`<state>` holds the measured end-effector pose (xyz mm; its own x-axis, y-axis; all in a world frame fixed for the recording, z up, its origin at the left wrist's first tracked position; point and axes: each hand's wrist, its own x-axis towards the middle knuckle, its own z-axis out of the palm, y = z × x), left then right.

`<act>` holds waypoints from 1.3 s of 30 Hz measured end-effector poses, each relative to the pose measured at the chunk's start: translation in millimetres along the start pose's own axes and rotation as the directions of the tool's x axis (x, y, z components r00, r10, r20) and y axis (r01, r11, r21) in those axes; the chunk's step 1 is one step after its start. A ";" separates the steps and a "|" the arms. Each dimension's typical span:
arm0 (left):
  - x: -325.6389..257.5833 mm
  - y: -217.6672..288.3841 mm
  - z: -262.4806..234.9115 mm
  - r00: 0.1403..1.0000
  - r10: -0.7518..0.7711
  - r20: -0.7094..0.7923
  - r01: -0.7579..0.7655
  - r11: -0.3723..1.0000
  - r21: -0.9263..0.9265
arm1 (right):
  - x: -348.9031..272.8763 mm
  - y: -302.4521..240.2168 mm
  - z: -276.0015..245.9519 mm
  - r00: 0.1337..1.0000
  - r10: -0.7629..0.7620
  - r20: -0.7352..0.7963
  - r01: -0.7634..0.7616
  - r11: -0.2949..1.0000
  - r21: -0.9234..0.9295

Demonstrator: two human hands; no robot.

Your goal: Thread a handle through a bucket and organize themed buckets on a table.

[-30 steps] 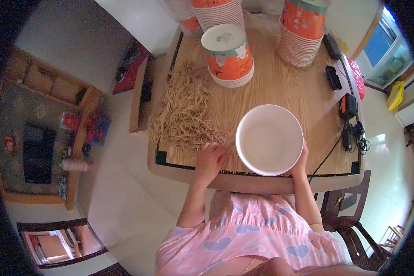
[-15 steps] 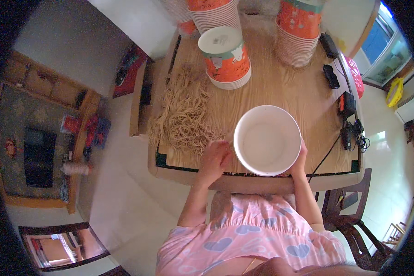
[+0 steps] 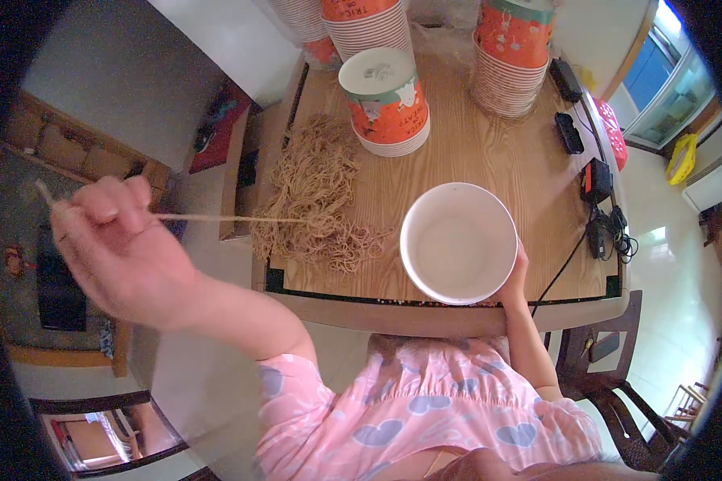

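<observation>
The noodle strand [image 3: 217,217] is what I watch here: a single pale length, pinched at one end in my left hand [image 3: 108,244] and running almost level across the view to the noodle pile [image 3: 313,196] on the counter [image 3: 489,144]. Its long axis lies left to right, from the grip toward the heap, and its far end is lost among the other noodles, so I cannot tell whether it has come free. A short stub sticks out past the hand on the outer side.

The left grip is closed in a pinch, thumb against fingertips [image 3: 96,210], with the strand between them; the hand is raised well to the left of the counter, off its edge. From that grip the pile lies to the right and a little lower in the view.

My right hand [image 3: 515,268] sits at the near right rim of the white paper bowl [image 3: 458,243], fingers curled round it, holding it; the bowl looks empty and stands just beside the pile, to its right, near the counter's front edge. So the bowl is the right hand's, and from the pinch it lies beyond the pile, along nearly the same line as the strand.

Further back stands an upturned orange printed cup [image 3: 385,100], with stacks of the same cups [image 3: 512,56] behind.
</observation>
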<state>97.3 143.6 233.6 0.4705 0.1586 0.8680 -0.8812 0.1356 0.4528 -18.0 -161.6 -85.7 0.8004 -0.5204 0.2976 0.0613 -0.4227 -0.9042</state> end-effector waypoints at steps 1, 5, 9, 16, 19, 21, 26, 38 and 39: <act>3.8 5.3 3.2 1.000 -0.021 -0.017 0.020 0.998 -0.055 | -1.4 8.4 0.2 1.000 0.002 -0.014 -0.002 1.000 -0.004; -23.7 15.4 2.8 0.999 -0.036 -0.002 0.036 0.995 0.097 | -5.7 26.0 2.8 0.957 0.290 -0.021 -0.255 0.874 0.413; -145.7 -14.8 46.2 0.657 -0.617 0.434 0.585 0.780 0.222 | 3.2 -10.3 -30.1 0.951 0.220 -0.218 -0.128 0.920 0.370; -240.3 -23.9 58.7 0.488 -0.738 0.466 0.702 0.649 0.293 | -7.1 -100.1 -46.0 0.979 -0.190 0.080 0.166 0.957 0.237; -234.4 -22.8 64.3 0.488 -0.687 0.538 0.584 0.715 0.384 | -2.3 -122.3 -45.5 0.922 -0.301 0.242 0.274 0.951 0.139; -229.9 -21.5 66.7 0.471 -0.649 0.598 0.482 0.756 0.442 | -1.7 -125.2 -40.9 0.918 -0.306 0.250 0.280 0.950 0.135; -226.4 -22.6 68.8 0.471 -0.590 0.656 0.424 0.803 0.418 | 5.4 -124.9 -36.6 0.862 -0.392 0.321 0.379 0.919 0.104; -217.2 -35.7 67.1 0.627 -0.488 0.607 0.285 0.869 0.404 | 11.6 -120.4 -43.9 0.887 -0.366 0.282 0.381 0.924 0.001; -214.2 -36.4 69.5 0.641 -0.491 0.590 0.314 0.869 0.383 | 12.8 -119.6 -46.6 0.892 -0.363 0.270 0.378 0.926 -0.003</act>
<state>25.3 36.7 45.3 0.7072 -0.5422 0.4538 -0.6356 -0.2065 0.7439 -42.8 -152.2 40.5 0.8526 -0.1099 0.5109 0.3573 -0.5907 -0.7235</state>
